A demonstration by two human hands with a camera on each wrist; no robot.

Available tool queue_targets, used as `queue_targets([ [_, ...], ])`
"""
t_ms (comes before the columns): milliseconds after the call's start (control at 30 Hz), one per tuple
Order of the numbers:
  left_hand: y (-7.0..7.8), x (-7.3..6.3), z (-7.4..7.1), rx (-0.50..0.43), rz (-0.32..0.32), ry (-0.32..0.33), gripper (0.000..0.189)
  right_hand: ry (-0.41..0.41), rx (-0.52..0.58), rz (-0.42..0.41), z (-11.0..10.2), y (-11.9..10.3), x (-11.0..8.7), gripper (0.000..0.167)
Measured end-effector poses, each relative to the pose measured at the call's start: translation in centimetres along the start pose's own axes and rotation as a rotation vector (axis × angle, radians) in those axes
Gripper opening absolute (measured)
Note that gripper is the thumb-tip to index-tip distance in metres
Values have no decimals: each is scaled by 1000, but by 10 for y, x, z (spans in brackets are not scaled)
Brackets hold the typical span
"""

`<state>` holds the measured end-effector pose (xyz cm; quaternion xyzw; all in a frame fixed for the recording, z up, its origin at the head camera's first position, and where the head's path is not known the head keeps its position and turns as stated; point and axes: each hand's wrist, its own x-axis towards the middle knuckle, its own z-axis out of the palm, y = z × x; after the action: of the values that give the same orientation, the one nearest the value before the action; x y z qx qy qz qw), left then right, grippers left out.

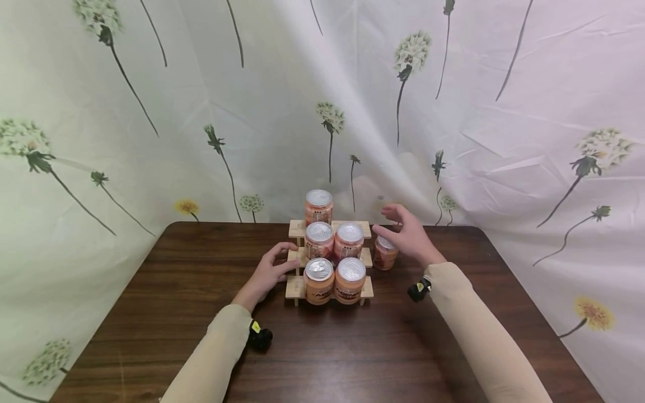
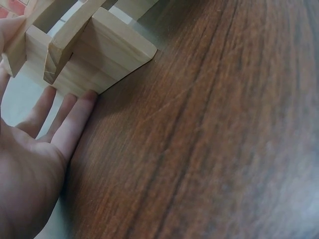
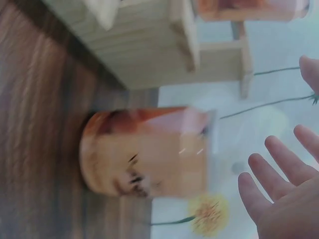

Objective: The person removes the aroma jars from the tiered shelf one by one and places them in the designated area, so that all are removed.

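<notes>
A small three-step wooden rack [image 1: 295, 287] carries several orange cans with silver lids. Two cans stand on the front step, two on the middle step, and one can [image 1: 319, 208] on the top step. My left hand [image 1: 265, 273] rests against the rack's left end, thumb and forefinger at the middle step; in the left wrist view, straight fingers [image 2: 79, 117] touch its side panel. Upright on the table, right of the rack, stands another can [image 3: 147, 154]. Over its lid my right hand [image 1: 409, 238] hovers, fingers spread and thumb apart, holding nothing.
The dark wood table [image 1: 353, 352] reaches back to a hanging cloth [image 1: 282, 112] printed with dandelions, close behind the rack. Black wrist cameras are strapped to both wrists. The right-hand can stands near the table's back edge.
</notes>
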<state>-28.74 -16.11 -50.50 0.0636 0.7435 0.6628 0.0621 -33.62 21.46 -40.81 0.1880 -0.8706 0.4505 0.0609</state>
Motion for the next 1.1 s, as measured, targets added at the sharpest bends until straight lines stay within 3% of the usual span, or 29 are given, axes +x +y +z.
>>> queue_targets([
  [267,-1,1,0,-9,12,-7,41,-25,18,-35,7,-34,16,67],
  [667,-3,0,0,-9,7,-2,39,-133,33,-102,24,-79,37,68],
  [1100,-5,0,-1,-17,26,-13,39,-260,-9,-73,42,-101,51,81],
])
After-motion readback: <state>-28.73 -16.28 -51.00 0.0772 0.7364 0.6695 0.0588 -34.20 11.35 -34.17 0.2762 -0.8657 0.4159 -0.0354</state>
